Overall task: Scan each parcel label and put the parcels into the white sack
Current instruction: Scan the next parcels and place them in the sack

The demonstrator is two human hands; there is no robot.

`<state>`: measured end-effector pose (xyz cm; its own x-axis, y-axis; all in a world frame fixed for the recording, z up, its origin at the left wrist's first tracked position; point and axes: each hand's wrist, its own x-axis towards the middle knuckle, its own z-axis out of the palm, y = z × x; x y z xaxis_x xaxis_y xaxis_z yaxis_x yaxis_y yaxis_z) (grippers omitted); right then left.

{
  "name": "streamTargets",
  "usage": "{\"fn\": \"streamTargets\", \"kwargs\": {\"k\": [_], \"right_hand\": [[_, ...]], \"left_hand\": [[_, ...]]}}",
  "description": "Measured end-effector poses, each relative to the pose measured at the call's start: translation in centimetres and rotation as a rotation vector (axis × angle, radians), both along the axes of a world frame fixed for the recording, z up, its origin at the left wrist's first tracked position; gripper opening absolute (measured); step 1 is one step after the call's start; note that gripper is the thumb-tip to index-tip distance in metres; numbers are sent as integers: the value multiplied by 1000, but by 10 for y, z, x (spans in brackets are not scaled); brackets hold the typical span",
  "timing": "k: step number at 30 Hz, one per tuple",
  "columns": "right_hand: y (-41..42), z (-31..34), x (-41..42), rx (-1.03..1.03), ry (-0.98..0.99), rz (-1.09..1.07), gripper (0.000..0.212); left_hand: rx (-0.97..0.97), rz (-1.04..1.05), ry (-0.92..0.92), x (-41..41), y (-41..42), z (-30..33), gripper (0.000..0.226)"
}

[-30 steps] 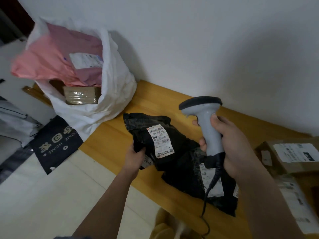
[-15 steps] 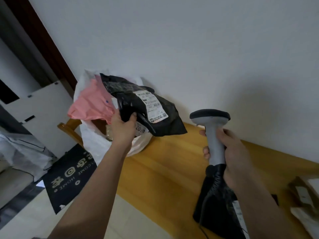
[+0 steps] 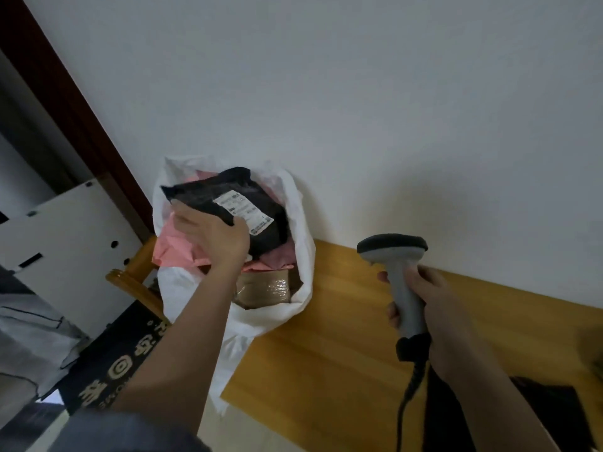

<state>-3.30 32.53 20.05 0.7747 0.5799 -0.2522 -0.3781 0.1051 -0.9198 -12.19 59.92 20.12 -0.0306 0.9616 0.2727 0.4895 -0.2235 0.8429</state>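
Left hand [image 3: 213,238] grips black plastic labelled parcel [image 3: 228,203] atop open white sack [image 3: 300,256]; right hand [image 3: 434,308] clamps grey handheld scanner [image 3: 399,272].

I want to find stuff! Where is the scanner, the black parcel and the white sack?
scanner [image 3: 406,298]: head view, on its grey handle above the right hand.
black parcel [image 3: 208,199]: head view, on the dark wrap left of its label.
white sack [image 3: 301,233]: head view, on its right rim.

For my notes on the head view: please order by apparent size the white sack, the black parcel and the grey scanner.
1. White plastic sack
2. Black plastic parcel in the left hand
3. Grey handheld scanner, nearer the camera, so unsure
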Motion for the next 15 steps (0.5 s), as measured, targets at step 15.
{"fn": "streamTargets", "kwargs": {"k": [15], "right_hand": [[-34, -10, 14, -97, 16, -85, 24]], "left_hand": [[195, -677, 762, 42, -58, -57, 53]]}}
